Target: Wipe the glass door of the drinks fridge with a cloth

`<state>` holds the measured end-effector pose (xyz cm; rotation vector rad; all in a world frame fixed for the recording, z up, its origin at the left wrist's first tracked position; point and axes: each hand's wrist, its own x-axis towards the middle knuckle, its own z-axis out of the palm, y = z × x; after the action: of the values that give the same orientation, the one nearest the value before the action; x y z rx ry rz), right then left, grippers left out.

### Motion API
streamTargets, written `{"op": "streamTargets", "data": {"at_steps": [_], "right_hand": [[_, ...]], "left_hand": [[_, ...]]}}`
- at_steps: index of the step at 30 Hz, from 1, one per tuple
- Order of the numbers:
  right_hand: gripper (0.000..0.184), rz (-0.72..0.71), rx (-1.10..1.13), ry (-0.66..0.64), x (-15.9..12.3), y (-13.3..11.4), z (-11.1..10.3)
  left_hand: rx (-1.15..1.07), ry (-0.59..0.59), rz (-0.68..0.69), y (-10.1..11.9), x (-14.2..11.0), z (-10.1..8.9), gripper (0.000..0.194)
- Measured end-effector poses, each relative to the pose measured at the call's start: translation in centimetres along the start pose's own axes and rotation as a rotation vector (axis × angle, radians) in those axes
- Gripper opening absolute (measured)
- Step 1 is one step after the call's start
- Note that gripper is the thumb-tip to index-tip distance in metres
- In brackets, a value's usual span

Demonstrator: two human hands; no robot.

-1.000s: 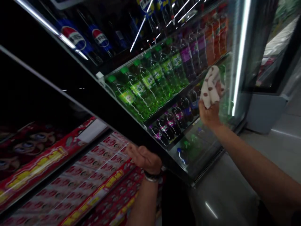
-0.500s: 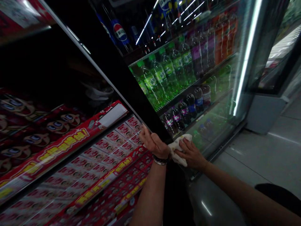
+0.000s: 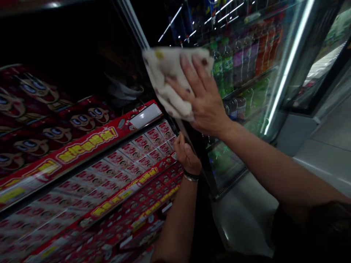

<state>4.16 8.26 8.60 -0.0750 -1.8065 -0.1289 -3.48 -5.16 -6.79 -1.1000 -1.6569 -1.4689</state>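
Observation:
My right hand (image 3: 203, 98) presses a white spotted cloth (image 3: 167, 78) flat against the dark side frame of a glass-door drinks fridge (image 3: 246, 73), high up, with the fingers stretched over the cloth. My left hand (image 3: 186, 153), with a bracelet at the wrist, rests lower down on the edge of the same frame, next to the red shelf of small packets; its fingers are curled.
Red shelves (image 3: 90, 146) with cartoon-face packages and rows of small red packets fill the left. Inside the fridge stand green, purple and orange bottles (image 3: 241, 58). A lit strip (image 3: 285, 69) runs down the door's right edge. Grey tiled floor (image 3: 323, 153) lies at the right.
My right hand has swept the cloth from the bottom of the fridge frame, beside my left hand, up to its upper part. The view has turned left.

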Motion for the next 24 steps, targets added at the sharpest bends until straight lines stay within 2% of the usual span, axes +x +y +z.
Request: {"op": "streamTargets", "data": {"at_steps": [2,4,5,7,8,10,13,16,18,21,22,24], "right_hand": [[0.074,-0.019,-0.077,0.053,4.9,-0.2,-0.7],[0.084,-0.006,-0.106,0.075,6.9,-0.6,-0.7],[0.08,0.0,-0.094,0.075,6.7,-0.9,-0.5],[0.061,-0.019,-0.028,0.047,3.6,-1.9,0.2],[0.055,-0.033,0.012,0.014,0.9,-2.5,0.6],[0.055,-0.019,0.09,-0.085,-6.4,-4.2,1.4],[0.06,0.057,0.15,-0.291,-20.4,-7.5,2.1],[0.063,0.175,0.189,-0.561,-33.8,-11.1,1.8],[0.067,0.247,0.223,-0.711,-40.7,-13.2,1.1],[0.073,0.308,0.297,-0.854,-46.9,-14.8,-0.5],[0.075,0.339,0.338,-0.886,-48.0,-14.8,-1.0],[0.074,0.54,0.388,-0.892,-48.9,-13.8,-1.8]], "left_hand": [[-0.09,-0.055,-0.04,0.3,0.4,-1.0,0.054],[-0.172,-0.105,-0.086,0.3,0.7,-2.1,0.055],[-0.198,-0.12,-0.108,0.3,0.6,-2.7,0.056],[-0.22,-0.127,-0.138,0.2,0.4,-3.8,0.057],[-0.223,-0.116,-0.146,0.1,0.2,-4.3,0.058],[-0.221,-0.079,-0.163,0.0,-0.2,-5.0,0.058],[-0.132,-0.017,-0.156,0.1,-0.3,-5.5,0.056],[0.006,-0.012,-0.034,0.6,0.0,-5.1,0.051],[0.066,-0.051,0.058,1.1,0.4,-4.2,0.052],[0.172,-0.109,0.154,1.8,0.9,-2.1,0.064],[0.212,-0.12,0.174,1.9,1.0,-1.3,0.07],[0.276,-0.127,0.198,1.8,1.2,0.3,0.084]]}}
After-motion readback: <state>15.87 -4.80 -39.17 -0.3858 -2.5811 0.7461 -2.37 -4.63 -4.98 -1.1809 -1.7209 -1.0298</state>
